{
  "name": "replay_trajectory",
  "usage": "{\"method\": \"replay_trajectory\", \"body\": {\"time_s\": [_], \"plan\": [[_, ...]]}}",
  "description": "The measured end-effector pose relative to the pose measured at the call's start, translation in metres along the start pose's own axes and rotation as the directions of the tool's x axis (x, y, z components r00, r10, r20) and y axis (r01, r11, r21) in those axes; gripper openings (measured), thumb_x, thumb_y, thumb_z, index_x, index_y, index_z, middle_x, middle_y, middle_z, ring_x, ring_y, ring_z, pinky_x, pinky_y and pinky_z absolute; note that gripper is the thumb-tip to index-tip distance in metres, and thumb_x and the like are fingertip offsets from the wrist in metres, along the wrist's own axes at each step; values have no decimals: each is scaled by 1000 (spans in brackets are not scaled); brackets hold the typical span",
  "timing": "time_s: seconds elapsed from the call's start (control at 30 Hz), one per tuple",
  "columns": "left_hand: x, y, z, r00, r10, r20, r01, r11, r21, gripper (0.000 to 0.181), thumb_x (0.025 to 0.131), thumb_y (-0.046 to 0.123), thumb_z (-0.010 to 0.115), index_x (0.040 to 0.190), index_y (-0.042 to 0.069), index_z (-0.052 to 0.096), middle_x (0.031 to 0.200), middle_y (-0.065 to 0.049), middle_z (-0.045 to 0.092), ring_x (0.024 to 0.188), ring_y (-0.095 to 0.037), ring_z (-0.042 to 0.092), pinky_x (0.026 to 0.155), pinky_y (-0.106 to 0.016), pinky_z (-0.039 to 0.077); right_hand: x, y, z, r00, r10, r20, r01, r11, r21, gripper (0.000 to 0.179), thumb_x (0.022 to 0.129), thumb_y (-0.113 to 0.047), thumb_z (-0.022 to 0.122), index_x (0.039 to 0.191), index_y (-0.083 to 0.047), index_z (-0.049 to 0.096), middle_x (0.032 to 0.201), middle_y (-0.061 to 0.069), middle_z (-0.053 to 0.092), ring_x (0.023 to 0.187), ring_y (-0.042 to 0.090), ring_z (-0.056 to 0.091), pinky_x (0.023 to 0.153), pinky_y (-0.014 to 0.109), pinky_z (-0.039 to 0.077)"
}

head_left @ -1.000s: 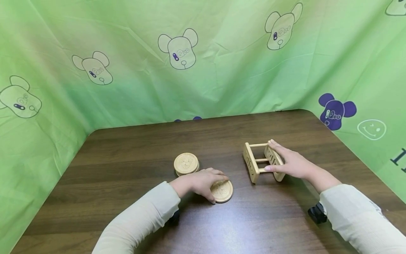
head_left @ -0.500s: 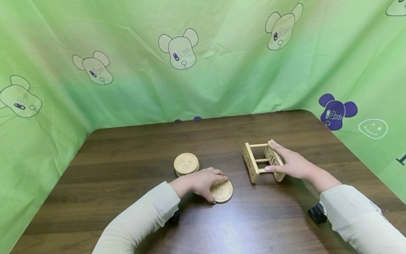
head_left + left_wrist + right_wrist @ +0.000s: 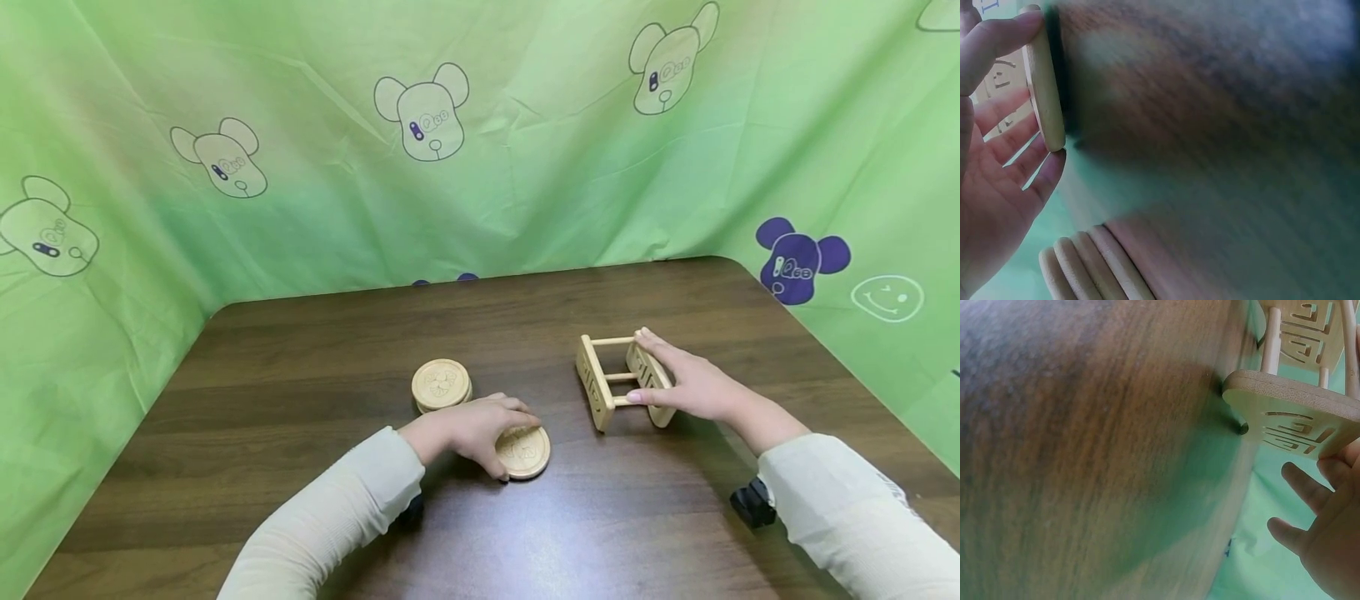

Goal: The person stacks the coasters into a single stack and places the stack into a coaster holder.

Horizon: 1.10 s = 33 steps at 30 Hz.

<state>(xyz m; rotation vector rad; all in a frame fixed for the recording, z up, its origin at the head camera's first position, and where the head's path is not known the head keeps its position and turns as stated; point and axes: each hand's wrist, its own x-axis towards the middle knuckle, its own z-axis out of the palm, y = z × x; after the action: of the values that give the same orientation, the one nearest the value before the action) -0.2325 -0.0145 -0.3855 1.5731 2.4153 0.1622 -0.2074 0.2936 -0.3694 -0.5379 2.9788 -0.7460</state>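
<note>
My left hand (image 3: 483, 432) spans a round wooden coaster (image 3: 527, 454), thumb at its near edge and fingers along the far edge. The carved coaster lies low over the table, and in the left wrist view its rim (image 3: 1047, 94) shows side-on between thumb and fingers. Just behind that hand is a stack of several matching coasters (image 3: 440, 385), partly covered by it. To the right stands a wooden coaster rack (image 3: 592, 385) with two carved side panels joined by rods. My right hand (image 3: 693, 387) holds its right panel (image 3: 1297, 422), thumb near the front rod and fingertips at the far end.
All of this is on a dark brown wooden table (image 3: 315, 350). A green printed curtain (image 3: 315, 208) hangs behind and along both sides. Black straps with small devices (image 3: 752, 504) sit at the sleeves' cuffs.
The head view has tilted very slightly. Both hands, the coasters and the rack stay where they were.
</note>
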Motion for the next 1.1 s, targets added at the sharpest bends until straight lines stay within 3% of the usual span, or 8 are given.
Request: {"method": "replay_trajectory", "body": {"time_s": [0.23,0.7,1.1], "plan": [[-2,-1,-5,999,0,-38,0,1000,-8,77,57,26,74,126,9,44,120,-4,44,105,-14,39,87,-17,28,0,0,-2,1000,6,11,-6,1000,1,89,73,-40,64,136,2,17,136,25,17,118,45,22,91,55,21],[-12,-8,-22,992,-57,-111,44,992,-116,78,59,24,72,129,8,40,122,-4,42,108,-15,35,88,-20,29,0,-1,-1,1000,3,7,-3,1000,17,89,73,-40,64,135,3,17,136,27,16,119,45,20,92,55,19],[-25,-15,-36,982,-99,-161,81,990,-114,77,61,28,70,129,8,40,124,-5,40,110,-18,35,86,-23,31,2,1,1,1000,-3,11,3,1000,14,89,73,-41,63,136,2,17,137,25,14,120,44,19,92,54,18]]}}
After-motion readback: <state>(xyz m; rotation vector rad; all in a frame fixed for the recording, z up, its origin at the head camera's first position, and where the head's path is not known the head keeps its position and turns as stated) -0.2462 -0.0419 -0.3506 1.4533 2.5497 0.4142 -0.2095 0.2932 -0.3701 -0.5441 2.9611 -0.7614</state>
